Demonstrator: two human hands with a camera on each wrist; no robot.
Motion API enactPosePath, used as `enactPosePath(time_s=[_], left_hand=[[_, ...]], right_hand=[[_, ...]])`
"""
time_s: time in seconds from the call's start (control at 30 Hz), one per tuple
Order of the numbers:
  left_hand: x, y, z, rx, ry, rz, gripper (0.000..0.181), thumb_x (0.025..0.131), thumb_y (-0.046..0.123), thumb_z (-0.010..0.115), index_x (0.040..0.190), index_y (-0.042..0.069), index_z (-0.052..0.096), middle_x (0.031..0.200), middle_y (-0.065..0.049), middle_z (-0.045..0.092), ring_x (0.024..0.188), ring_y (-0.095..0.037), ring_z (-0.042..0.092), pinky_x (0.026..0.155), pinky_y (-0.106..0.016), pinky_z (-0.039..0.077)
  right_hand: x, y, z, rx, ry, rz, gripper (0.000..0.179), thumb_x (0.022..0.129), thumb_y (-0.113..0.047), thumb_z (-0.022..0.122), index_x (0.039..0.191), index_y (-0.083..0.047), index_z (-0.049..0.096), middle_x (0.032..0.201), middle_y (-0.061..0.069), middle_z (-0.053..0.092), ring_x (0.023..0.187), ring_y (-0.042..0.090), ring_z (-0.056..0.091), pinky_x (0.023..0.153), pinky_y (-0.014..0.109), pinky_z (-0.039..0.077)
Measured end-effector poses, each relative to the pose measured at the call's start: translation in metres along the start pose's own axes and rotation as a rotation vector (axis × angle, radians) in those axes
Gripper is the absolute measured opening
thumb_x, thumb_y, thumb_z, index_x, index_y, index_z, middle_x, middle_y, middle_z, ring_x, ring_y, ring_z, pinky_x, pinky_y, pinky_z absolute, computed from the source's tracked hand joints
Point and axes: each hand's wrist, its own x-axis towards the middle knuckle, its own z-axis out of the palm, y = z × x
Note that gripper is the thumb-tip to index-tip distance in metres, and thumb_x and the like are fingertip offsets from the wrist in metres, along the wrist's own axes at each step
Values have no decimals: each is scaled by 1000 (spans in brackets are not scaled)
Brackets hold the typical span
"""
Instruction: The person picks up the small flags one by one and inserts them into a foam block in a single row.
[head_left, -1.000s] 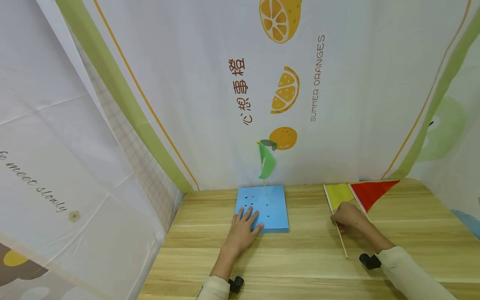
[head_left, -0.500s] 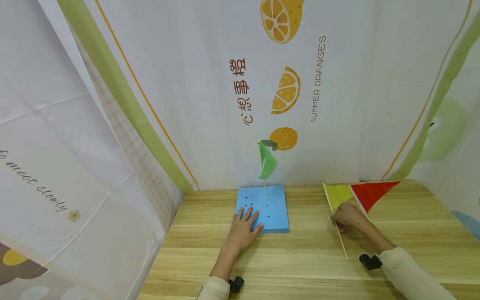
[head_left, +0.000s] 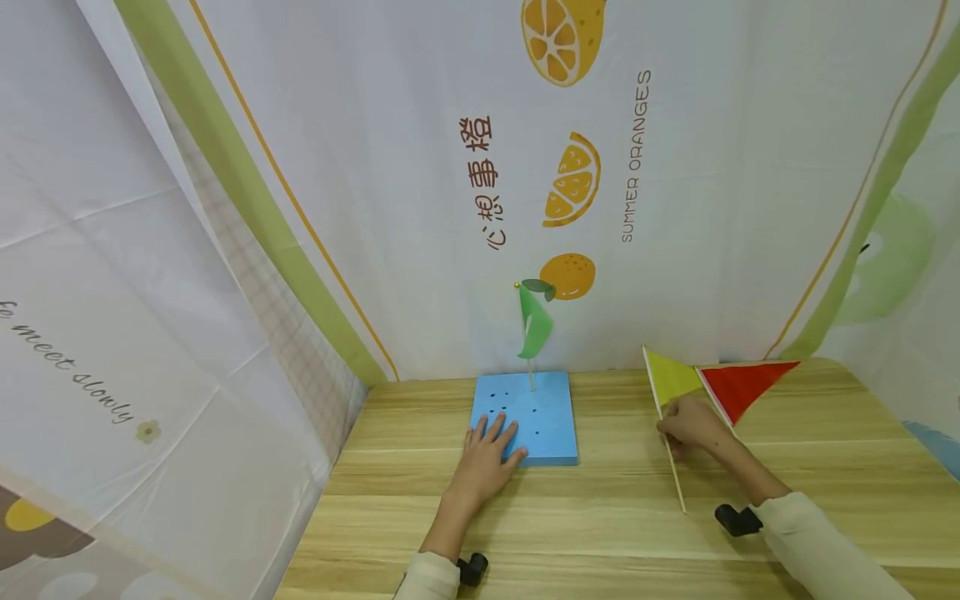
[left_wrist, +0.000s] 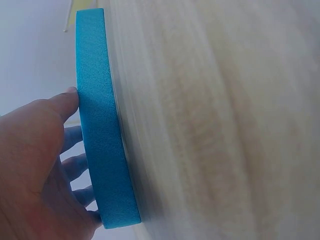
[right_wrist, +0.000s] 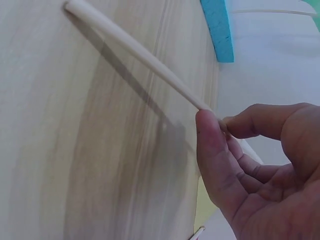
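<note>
My left hand [head_left: 483, 467] lies with spread fingers on the near left part of a blue foam block [head_left: 551, 433] that has several small holes. In the left wrist view the thumb and fingertips press on the face of the block [left_wrist: 102, 125]. A green flag [head_left: 535, 325] on a thin stick stands upright in the block's far side. Off to the right, my right hand [head_left: 693, 425] pinches the stick of a yellow flag [head_left: 671, 377] between thumb and fingers. The right wrist view has this wooden stick [right_wrist: 135, 47] slanting over the table, its shadow beneath.
A red triangular flag [head_left: 746, 387] lies on the wooden table [head_left: 600, 533] beyond my right hand, its stick partly hidden by the hand. Behind the table hangs a white curtain [head_left: 405, 208] printed with oranges. Another curtain hangs along the left side.
The yellow flag's top has risen and tilted up off the table in my right hand, and its stick has shifted slightly left. My left hand and the block have stayed in place.
</note>
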Motion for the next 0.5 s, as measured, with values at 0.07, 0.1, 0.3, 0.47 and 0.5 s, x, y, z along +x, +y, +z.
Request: enactPosePath(time_s=[0.07, 0.1, 0.3, 0.47, 0.5], left_hand=[[0, 0, 0, 0, 2, 1, 61, 100, 52, 46, 152, 21, 40, 163, -7, 26, 151, -41, 15, 119, -64, 18], [0, 0, 0, 1, 4, 2, 61, 100, 52, 46, 152, 20, 40, 163, -7, 26, 151, -41, 15, 119, -64, 18], [0, 0, 0, 1, 5, 1, 60, 100, 52, 46, 151, 20, 40, 163, -7, 26, 151, -41, 15, 119, -64, 18], [0, 0, 0, -2, 4, 1, 61, 100, 52, 46, 151, 20, 40, 163, -8, 26, 151, -41, 15, 119, -64, 17], [0, 1, 0, -5, 3, 1, 61, 100, 52, 46, 152, 20, 40, 163, -8, 26, 151, -41, 15, 119, -64, 17]], right_hand=[[0, -2, 0, 7, 13, -6, 20, 84, -5, 58, 64, -2, 56, 54, 7, 62, 47, 16, 62, 49, 31, 56], [0, -3, -1, 15, 18, -6, 21, 84, -5, 59, 64, -3, 55, 54, 7, 61, 48, 15, 62, 49, 32, 57], [-1, -9, -3, 81, 12, -25, 22, 86, -2, 54, 64, -6, 49, 61, 8, 60, 52, 16, 64, 53, 34, 60], [-2, -15, -4, 115, 22, -38, 18, 86, 0, 52, 68, -4, 50, 63, 7, 56, 55, 16, 63, 55, 35, 60], [-1, -15, -4, 112, 28, -38, 17, 86, 0, 52, 69, -4, 52, 63, 7, 56, 55, 16, 62, 55, 34, 60]])
